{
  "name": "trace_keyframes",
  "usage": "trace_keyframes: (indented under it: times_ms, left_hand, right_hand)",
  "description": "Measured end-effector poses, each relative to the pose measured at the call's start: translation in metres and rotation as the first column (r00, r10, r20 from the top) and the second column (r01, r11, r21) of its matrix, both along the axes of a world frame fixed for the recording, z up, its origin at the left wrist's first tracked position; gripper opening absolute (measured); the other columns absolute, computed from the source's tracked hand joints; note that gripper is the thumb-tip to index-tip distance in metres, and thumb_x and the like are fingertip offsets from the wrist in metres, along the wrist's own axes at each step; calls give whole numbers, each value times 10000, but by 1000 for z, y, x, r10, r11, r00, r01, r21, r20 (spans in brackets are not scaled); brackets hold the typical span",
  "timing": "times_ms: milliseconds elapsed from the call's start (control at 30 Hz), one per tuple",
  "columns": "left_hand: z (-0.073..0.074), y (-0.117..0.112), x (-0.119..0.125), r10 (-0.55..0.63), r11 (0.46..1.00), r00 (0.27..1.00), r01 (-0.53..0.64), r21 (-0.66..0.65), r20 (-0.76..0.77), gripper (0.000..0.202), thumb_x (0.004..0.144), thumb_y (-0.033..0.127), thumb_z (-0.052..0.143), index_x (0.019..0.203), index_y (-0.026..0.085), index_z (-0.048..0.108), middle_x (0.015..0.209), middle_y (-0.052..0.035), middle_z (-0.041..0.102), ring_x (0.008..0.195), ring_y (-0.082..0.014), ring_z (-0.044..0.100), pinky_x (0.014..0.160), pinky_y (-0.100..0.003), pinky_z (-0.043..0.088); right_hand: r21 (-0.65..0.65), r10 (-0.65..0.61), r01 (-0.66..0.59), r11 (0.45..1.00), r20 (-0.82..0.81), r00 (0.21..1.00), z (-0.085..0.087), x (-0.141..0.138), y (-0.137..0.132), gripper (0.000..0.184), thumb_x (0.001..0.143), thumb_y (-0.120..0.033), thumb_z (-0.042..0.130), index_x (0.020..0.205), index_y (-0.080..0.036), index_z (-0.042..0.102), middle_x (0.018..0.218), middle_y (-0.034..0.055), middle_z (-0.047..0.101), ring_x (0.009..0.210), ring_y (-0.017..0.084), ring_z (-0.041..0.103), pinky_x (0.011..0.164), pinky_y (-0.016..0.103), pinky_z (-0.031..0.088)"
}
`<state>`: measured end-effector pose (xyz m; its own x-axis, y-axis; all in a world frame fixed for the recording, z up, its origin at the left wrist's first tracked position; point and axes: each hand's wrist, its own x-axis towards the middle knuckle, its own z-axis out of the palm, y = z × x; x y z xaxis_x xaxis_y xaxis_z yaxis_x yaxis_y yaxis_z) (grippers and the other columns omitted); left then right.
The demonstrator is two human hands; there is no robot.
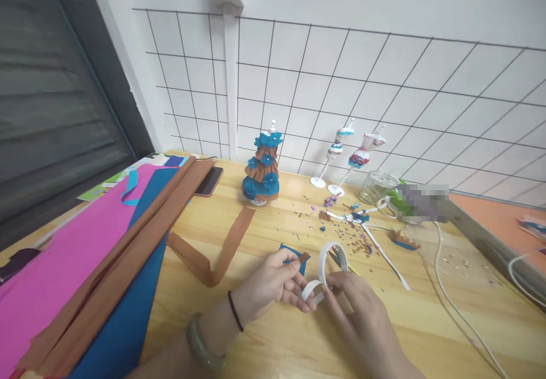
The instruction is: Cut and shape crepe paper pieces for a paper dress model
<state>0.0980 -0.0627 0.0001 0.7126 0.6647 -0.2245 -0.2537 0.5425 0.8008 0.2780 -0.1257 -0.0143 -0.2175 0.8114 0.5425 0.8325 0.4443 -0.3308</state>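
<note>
My right hand (358, 305) is closed on a roll of white tape (324, 262), which stands on edge above the table. A loose tape end (313, 289) loops from the roll toward the fingers of my left hand (284, 282). Between thumb and forefinger, my left hand pinches a small piece of brown crepe paper (303, 258). Behind it is a blue paper piece (292, 251); whether my fingers touch it I cannot tell. Scissors (336, 256) show partly through the roll, the rest hidden by it and my hand.
A miniature dress form (262, 165) in blue and brown paper ruffles stands by the wall. Two smaller forms (360, 157), a glass jar (377, 184), paper scraps (358, 237) and a white cable (443, 276) are right. Pink, blue and brown crepe paper (123, 254) and a phone (209, 181) lie left.
</note>
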Motion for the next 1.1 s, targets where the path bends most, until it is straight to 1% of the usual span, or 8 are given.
trace_keyframes:
  times_ms: [133,300,367,500,700,800,933,1100]
  left_hand:
    - [1,-1,0,-70,995,996,66,73,53,280,827,389,529,865,159,373,700,-80,656,574,-152,655,541,-240,501]
    - [-1,-2,3,-61,990,993,48,133,96,303,815,394,555,862,166,361,698,-68,660,603,-152,664,577,-249,512]
    - [-3,-2,4,-51,986,993,34,164,103,301,817,396,553,871,168,363,726,-72,665,614,-156,665,588,-263,515]
    - [-5,-3,5,-39,982,995,20,190,94,301,822,401,547,865,175,353,776,-84,670,637,-164,669,592,-267,513]
    - [-8,-4,8,-45,990,998,39,132,41,308,810,400,561,854,179,353,808,-74,661,643,-174,673,595,-274,511]
    - [-11,-3,9,-40,992,999,38,118,17,325,798,418,571,855,181,355,820,-62,650,656,-178,676,604,-277,512]
    - [-12,-3,11,-37,994,999,39,107,-27,354,775,446,588,842,179,364,836,-41,618,650,-161,670,616,-279,513]
    - [-9,-7,12,-35,994,994,46,104,-103,382,749,479,596,833,170,387,794,-8,563,631,-119,628,633,-298,519]
  right_hand:
    - [-252,-55,17,968,-142,988,2,-10,-10,164,866,-272,473,740,-200,551,660,26,595,593,159,562,543,263,438]
    - [-500,-173,-27,865,-349,921,-3,-14,-9,192,837,-336,500,714,-197,551,656,18,611,584,145,566,527,229,429]
    - [-534,-195,-70,843,-423,885,-4,-13,-8,179,827,-346,509,730,-197,527,664,19,611,589,143,565,516,222,423]
    - [-520,-159,-137,843,-485,860,-3,-9,-12,174,853,-351,470,757,-212,432,694,23,610,620,142,575,522,219,422]
    - [-591,-77,-112,799,-285,955,7,-2,-18,114,889,-299,395,971,-219,385,662,-10,581,513,133,517,476,243,404]
    - [-530,-37,-60,846,-172,984,14,4,-17,66,875,-282,424,903,-223,420,709,6,560,566,142,530,507,259,433]
    - [-274,53,-86,958,-126,991,21,8,-15,31,854,-201,474,873,-215,453,792,44,553,705,171,551,598,291,467]
    - [-134,227,-227,965,-15,974,22,1,-15,195,859,-117,466,1023,-198,530,897,94,587,818,194,571,679,316,490]
